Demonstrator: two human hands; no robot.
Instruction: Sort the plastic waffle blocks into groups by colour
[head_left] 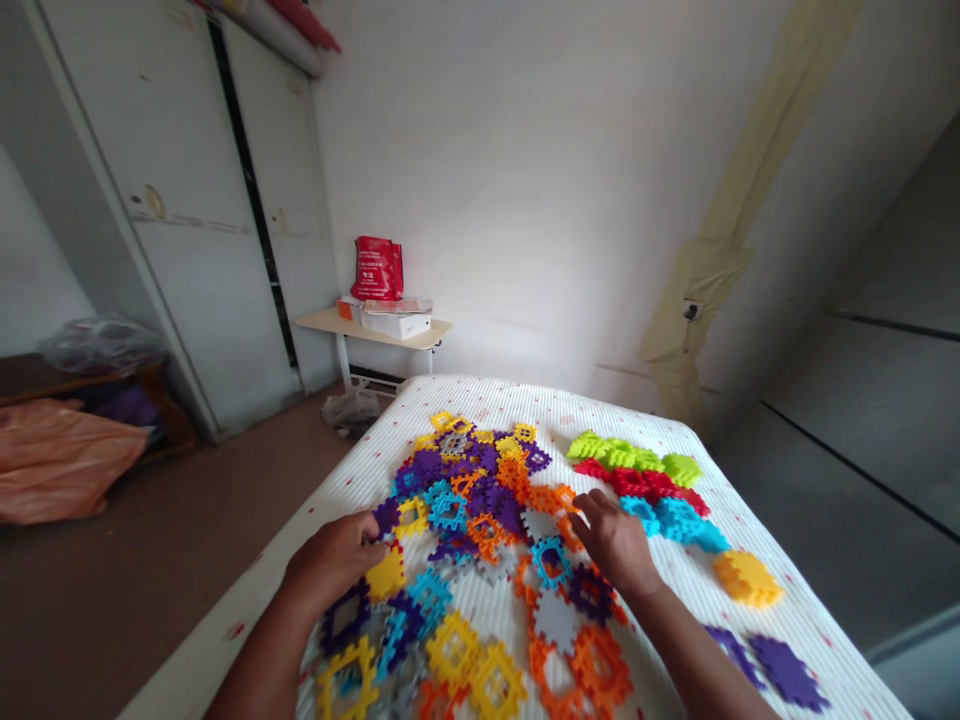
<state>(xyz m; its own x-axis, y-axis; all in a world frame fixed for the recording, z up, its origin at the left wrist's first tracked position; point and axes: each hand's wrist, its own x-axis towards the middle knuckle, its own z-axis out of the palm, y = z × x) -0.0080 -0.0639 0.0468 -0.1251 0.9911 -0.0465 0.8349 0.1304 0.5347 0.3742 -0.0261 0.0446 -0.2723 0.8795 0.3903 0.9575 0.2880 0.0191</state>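
Jagged-edged plastic puzzle tiles in several colours lie in a loose heap on the bed. My left hand (335, 556) is at the heap's left edge with its fingers curled. Its fingertips meet a purple tile (386, 516), beside a solid yellow tile (387, 572); what they grip, if anything, is hidden. Over the heap's right side is my right hand (615, 545), its thumb and fingers apart and nothing visibly held. Closest to it are a grey tile (538, 525), a blue frame tile (551, 562) and a dark purple window tile (590, 594).
Sorted rows stand on the right: lime green tiles (630, 456), red tiles (651, 485), blue tiles (679, 520), a yellow-orange stack (748, 577) and purple tiles (789, 670). A white ridged bed cover (480, 395) lies beneath. Behind stands a small table (330, 321) with a red bag (377, 268).
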